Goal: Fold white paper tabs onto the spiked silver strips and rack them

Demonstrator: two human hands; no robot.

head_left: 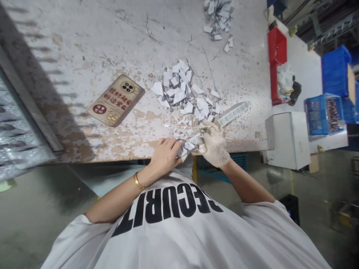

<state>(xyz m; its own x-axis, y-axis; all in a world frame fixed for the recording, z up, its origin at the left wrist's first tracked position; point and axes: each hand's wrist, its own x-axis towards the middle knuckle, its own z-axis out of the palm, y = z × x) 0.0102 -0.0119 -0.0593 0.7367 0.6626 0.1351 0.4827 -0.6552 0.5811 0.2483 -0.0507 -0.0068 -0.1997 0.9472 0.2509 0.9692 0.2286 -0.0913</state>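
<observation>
My left hand [165,154] is bare, wears a gold bracelet, and pinches the near end of a strip of small white and silver packets [234,111]. My right hand [214,145] wears a pale work glove and is closed round the same strip just to the right. Both hands are at the front edge of the worn white table [84,45]. The strip runs away from the gloved hand, up and to the right over the tabletop. Just beyond the hands lies a pile of separated white pieces [182,89], with small scraps scattered towards the table edge.
A phone in a tan case [116,99] lies back-up to the left of the pile. A second heap of pieces [219,15] is at the far edge. A red bin [277,48], a white box [288,140] and blue crates [322,114] stand on the right.
</observation>
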